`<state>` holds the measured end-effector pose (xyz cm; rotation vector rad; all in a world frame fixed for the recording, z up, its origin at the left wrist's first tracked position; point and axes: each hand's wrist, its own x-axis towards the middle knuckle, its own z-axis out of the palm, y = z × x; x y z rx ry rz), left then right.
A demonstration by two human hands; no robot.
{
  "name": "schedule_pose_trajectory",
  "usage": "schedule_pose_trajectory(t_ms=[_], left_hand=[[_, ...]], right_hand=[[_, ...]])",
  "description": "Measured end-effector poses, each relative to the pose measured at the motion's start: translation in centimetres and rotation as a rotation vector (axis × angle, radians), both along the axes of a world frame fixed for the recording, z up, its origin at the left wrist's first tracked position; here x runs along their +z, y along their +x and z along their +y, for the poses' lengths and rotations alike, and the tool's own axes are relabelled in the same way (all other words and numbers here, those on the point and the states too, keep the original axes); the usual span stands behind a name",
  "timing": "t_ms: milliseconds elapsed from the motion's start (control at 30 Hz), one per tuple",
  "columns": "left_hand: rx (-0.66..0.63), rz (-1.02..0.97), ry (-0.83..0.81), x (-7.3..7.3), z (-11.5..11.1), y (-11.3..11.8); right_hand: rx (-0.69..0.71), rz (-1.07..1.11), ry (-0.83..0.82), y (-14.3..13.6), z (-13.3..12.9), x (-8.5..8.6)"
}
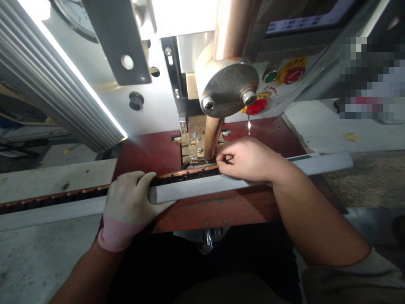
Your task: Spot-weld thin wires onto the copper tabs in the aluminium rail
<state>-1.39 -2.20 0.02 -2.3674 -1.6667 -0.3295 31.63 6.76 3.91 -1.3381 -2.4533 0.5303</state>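
Observation:
A long grey metal bar (pixel 196 188) lies across the red-brown work plate, with a notched copper strip (pixel 190 171) along its far side. My left hand (pixel 128 202), in a pale glove with a pink cuff, is closed around the bar left of the middle. My bare right hand (pixel 242 158) is in a pinch at the strip, just right of a copper electrode rod (pixel 212 137). Whatever its fingertips hold is hidden or too small to make out. The rod's lower end reaches down close to the strip, beside a brass block (pixel 196 126) with screws.
Overhead, a thick copper column (pixel 232 29) ends in a round bolted clamp (pixel 230 88). Red emergency buttons (pixel 294 74) and a green button (pixel 271 76) sit on the machine front. A lit ribbed panel (pixel 63 71) slants down at left. Pale benches flank the plate.

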Motion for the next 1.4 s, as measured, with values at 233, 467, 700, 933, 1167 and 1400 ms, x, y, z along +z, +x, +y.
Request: schedule_pose_trajectory(t_ms=[233, 467, 700, 933, 1167, 1400], left_hand=[[-0.048, 0.017, 0.07, 0.02, 0.17, -0.02], [-0.073, 0.012, 0.072, 0.18, 0.2, 0.2], [-0.067, 0.011, 0.04, 0.28, 0.42, 0.1], [-0.069, -0.01, -0.037, 0.64, 0.92, -0.06], [-0.067, -0.022, -0.022, 0.64, 0.86, 0.08], [-0.073, -0.018, -0.015, 0.49, 0.85, -0.01]], right_hand=[[-0.007, -0.023, -0.005, 0.07, -0.03, 0.18], [0.007, -0.035, -0.065, 0.09, -0.06, 0.53], [0.014, -0.034, -0.066, 0.36, 0.04, 0.61], [-0.025, -0.066, -0.047, 0.44, 0.07, 0.78], [-0.039, -0.034, 0.055, 0.65, -0.13, 0.81], [-0.094, -0.093, 0.049, 0.24, -0.25, 0.62]])
